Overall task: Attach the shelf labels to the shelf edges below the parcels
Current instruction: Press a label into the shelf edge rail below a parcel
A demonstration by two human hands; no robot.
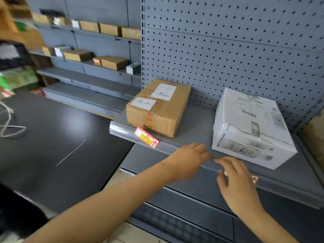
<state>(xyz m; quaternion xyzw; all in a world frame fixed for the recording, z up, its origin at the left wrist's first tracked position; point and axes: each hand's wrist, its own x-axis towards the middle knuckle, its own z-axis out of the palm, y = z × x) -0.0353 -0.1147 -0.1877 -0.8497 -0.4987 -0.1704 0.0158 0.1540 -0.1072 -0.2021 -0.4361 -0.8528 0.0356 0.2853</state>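
Red label lies mostly under right hand on shelf edge.

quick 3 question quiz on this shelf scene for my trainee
1. Fill in: the shelf label below the brown cardboard parcel is red and ____.
2. True or false: both the left hand and right hand are at the shelf edge.
3. Which parcel lies nearer the right hand? A brown cardboard parcel, B white parcel.
Key: 1 yellow; 2 true; 3 B.
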